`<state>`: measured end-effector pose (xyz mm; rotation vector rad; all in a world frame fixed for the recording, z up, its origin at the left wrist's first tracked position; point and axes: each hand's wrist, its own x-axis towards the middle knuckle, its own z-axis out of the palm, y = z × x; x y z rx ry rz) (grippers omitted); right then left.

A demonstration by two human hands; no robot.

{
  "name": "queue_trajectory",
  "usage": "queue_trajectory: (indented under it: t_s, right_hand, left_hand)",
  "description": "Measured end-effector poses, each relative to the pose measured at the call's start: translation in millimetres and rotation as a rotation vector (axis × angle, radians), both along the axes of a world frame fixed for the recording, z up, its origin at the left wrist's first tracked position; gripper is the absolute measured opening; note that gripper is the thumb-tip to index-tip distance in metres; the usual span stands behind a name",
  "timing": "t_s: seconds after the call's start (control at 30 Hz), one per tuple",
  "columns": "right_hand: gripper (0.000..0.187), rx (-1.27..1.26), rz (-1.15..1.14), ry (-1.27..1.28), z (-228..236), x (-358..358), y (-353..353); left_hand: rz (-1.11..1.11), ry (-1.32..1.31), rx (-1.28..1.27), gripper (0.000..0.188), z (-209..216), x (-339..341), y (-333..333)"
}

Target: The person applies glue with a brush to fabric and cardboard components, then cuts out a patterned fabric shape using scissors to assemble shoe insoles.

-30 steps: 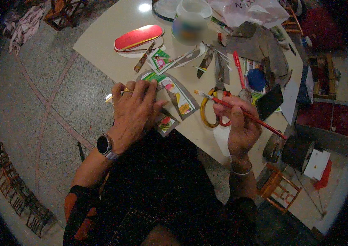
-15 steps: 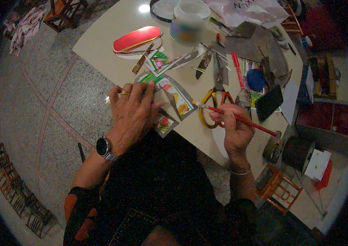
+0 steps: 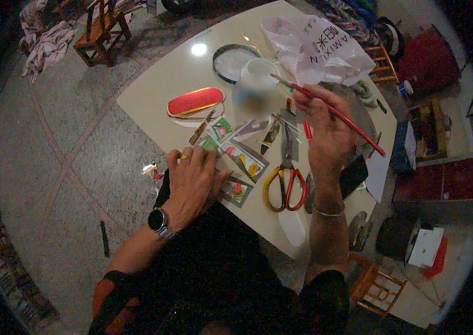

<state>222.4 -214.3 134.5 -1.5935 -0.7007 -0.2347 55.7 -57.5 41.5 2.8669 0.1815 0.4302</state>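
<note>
My right hand (image 3: pixel 326 120) grips a slim paintbrush (image 3: pixel 353 124) with a red handle. Its bristle end reaches over the open mouth of a whitish tub (image 3: pixel 261 68); whether the bristles touch the contents I cannot tell. The tub's side is blurred. Near the table's front left edge my left hand (image 3: pixel 194 181) lies with bent, slightly parted fingers on flat grey-edged pieces. A printed card strip (image 3: pixel 245 159) covers one of these pieces, and a smaller printed piece (image 3: pixel 236 191) lies beside my thumb. Scissors (image 3: pixel 285 187) with yellow and red handles rest between my hands.
A red oval case (image 3: pixel 196 102) sits on white oval pieces at the left. Behind it lies a dark-rimmed round lid (image 3: pixel 231 62). A white plastic bag (image 3: pixel 320 47) covers the far corner. A black phone-like slab (image 3: pixel 353 177) lies right of my forearm. Wooden chairs stand around.
My right hand has carried the paintbrush from the printed strip up and away to the tub. My left hand stays on the pieces. The whole view has shifted.
</note>
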Motion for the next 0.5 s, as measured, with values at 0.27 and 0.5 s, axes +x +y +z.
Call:
queue_trajectory:
  t_s: [0.27, 0.5]
  right_hand:
    - [0.017, -0.324, -0.06, 0.012, -26.6, 26.6, 26.6]
    - [0.017, -0.087, -0.14, 0.128, -19.7, 29.4, 30.8]
  left_hand:
    - [-0.071, -0.018, -0.074, 0.032, -11.4, -1.1, 15.3]
    - [-0.091, -0.022, -0.167, 0.024, -12.1, -7.4, 22.3]
